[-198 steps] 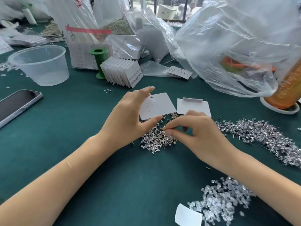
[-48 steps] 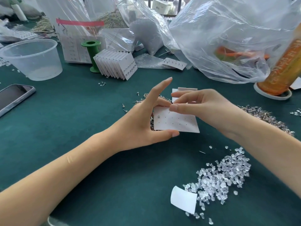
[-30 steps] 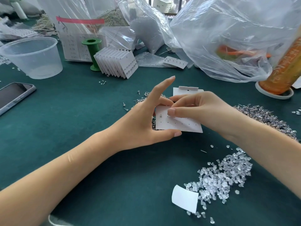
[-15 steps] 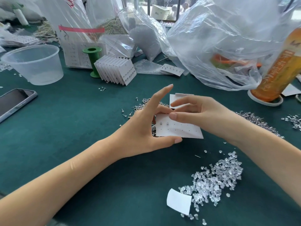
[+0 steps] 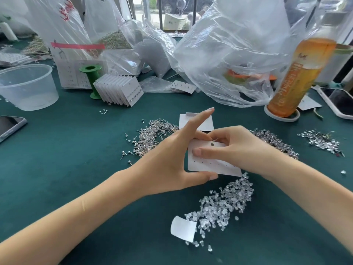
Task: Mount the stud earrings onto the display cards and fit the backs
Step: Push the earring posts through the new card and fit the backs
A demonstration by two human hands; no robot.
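Note:
My left hand [image 5: 172, 163] grips a white display card [image 5: 210, 165] by its left edge, thumb under the lower edge and index finger pointing up. My right hand [image 5: 236, 148] lies across the card with its thumb pressed flat on the face and its fingers curled at the top edge near the hanging hole. Whether it pinches a stud there is hidden. A pile of silver stud earrings [image 5: 152, 134] lies to the left behind my hands. Clear earring backs [image 5: 221, 205] are heaped in front. Another blank card [image 5: 194, 121] lies flat behind my left index finger.
A fanned stack of filled cards [image 5: 120, 90] leans by a green spool [image 5: 91, 79]. A clear tub [image 5: 26, 87] and a phone [image 5: 9, 127] are at left. Plastic bags [image 5: 229, 54], an orange bottle [image 5: 299, 77], a second phone [image 5: 338, 102] and more studs [image 5: 275, 140] lie right.
My right hand has shifted up to the card's top edge, its thumb now across the face covering the mounted studs. The card and my left hand have stayed about where they were.

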